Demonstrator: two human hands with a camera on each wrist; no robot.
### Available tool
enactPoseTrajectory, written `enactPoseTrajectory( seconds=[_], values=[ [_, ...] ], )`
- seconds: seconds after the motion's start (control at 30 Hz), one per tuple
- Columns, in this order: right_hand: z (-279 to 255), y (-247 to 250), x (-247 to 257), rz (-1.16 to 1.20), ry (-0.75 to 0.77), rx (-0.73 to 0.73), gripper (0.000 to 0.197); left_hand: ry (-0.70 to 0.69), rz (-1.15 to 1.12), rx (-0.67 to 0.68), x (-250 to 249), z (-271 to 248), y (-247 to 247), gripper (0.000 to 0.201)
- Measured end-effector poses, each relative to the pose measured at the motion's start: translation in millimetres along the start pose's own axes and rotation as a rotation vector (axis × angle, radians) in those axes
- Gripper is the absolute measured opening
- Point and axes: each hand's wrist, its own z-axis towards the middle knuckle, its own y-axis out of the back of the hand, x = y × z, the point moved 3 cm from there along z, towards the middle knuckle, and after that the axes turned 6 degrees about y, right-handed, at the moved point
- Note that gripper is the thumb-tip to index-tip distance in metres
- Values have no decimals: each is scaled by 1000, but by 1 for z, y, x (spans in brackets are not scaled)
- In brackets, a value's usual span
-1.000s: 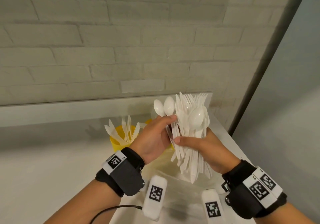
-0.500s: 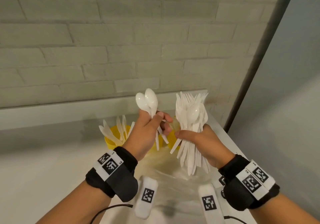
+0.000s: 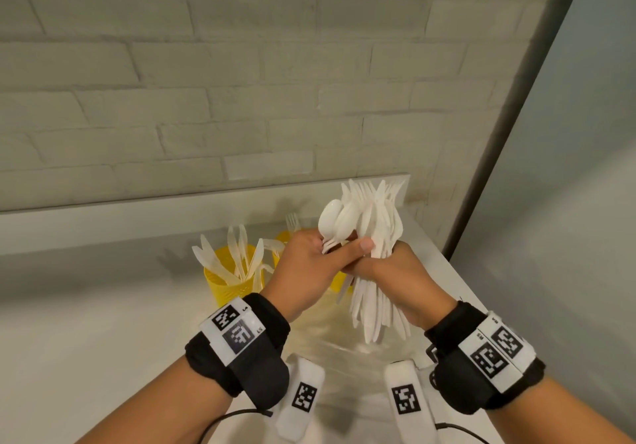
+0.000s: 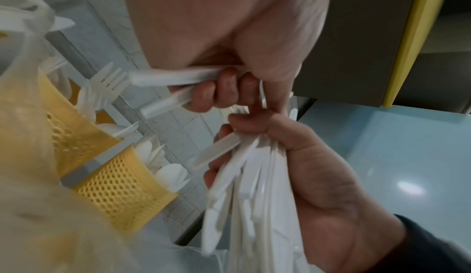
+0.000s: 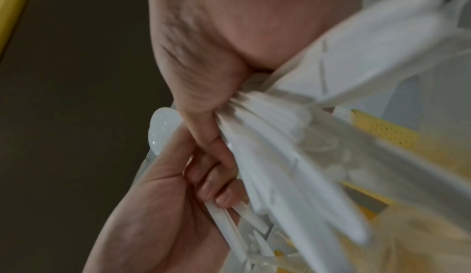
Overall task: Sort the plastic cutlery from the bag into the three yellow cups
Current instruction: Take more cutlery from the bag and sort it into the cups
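Left hand (image 3: 306,271) curled round the handles of two white spoons (image 3: 335,221), bowls up and tilted slightly left, thumb stretched across toward the right hand (image 3: 401,280); seen from the left wrist, fingertips (image 4: 203,96) folded over flat handle ends jutting out to the left. Right hand clenched on a thick bundle of white plastic cutlery (image 3: 377,237), held above the table (image 3: 86,340), long axis near upright, heads fanned out above the fist and handle ends splayed downward below it. Both hands touching, knuckle against thumb, spoons just beside the bundle. Smooth, glossy, slightly translucent plastic throughout; rounded oval bowls on the spoons, thin flat ribbed handles, pointed tips among the bundle's upper ends, exact pieces too crowded to tell apart. Behind the left hand, a yellow cup (image 3: 229,283) with a perforated mesh wall, holding white knives leaning outward, blades up. Just right of it, partly hidden by the left hand, a second yellow cup (image 3: 284,237) with fork tines showing above it. Below the hands, a crinkled clear plastic bag (image 3: 330,337) lying on the table. Beyond, a pale painted brick wall (image 3: 241,82).
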Motion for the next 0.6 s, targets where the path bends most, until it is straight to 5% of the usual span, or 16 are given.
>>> enactPoseTrajectory(
  seconds=[0.6],
  values=[
    [-3,-5,-2,119,4,124,36,168,-195,-20,17,-1,28,30]
  ],
)
